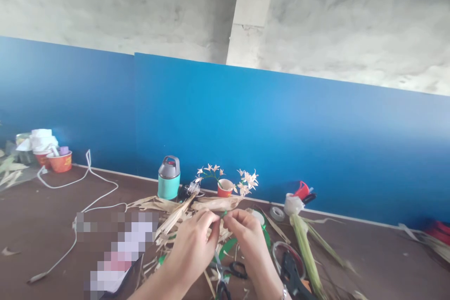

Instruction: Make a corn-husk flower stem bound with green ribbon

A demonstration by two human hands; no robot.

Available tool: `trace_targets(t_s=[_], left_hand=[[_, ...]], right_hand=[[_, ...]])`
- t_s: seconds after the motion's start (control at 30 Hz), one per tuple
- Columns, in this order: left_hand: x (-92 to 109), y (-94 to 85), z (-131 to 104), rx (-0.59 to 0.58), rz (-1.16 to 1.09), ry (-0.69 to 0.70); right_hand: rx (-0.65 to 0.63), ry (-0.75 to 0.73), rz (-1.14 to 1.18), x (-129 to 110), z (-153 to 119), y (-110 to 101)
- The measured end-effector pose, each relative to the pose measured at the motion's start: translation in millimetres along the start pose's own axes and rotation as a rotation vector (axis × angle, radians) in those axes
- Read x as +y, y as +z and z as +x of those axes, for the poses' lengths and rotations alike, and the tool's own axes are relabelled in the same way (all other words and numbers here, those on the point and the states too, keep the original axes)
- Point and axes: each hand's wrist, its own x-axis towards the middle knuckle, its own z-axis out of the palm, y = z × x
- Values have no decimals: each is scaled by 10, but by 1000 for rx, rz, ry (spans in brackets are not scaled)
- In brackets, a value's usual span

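Before a blue partition point(218, 117), over a brown table point(31, 225). In the head view, pinching a small green piece point(224, 213) at centre with fingertips of left hand point(195, 239) and right hand point(249, 232). Seemingly finished: pale flower spray point(215, 168) in a cup point(225, 189) beyond. Apparently unworked: loose husk strips point(176, 218).

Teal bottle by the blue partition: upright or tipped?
Upright: the teal bottle stands with its teal body below and its grey lid on top.

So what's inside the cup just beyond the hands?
A green stem bearing pale flowers rises from the cup; the cup hides its lower end and anything deeper.
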Motion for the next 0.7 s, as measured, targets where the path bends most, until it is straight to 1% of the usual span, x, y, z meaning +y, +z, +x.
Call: trace_targets(t_s=[0.07,0.13,0.2,0.3,0.4,0.47,0.53,0.57,0.6,0.63,0.7], left_hand=[[24,-12,21,-60,-138,-122],[46,-37,57,-148,-325,-287],[60,-63,95,-215,-493,-421],[64,-87,139,-262,-643,-528],[64,-89,166,-280,-694,-580],[62,-87,179,-278,-701,-609],[54,-88,190,-263,-682,-642],[47,-91,196,-248,-667,-656],[39,-96,201,-229,-652,-671],[30,-101,207,-206,-640,-686],[11,-114,219,-164,-638,-710]], right_hand=[[41,-48,-46,14,-2,16],[75,-97,-115,18,-11,31],[90,-131,-183,18,-24,46],[97,-166,-255,29,-35,58],[86,-217,-306,43,0,23],[17,-232,-318,47,54,-41],[-96,-223,-344,53,112,-125],[-146,-212,-392,63,134,-164],[-190,-188,-500,79,146,-193],[-232,-148,-662,102,146,-211],[-322,-39,-1066,168,111,-201]])
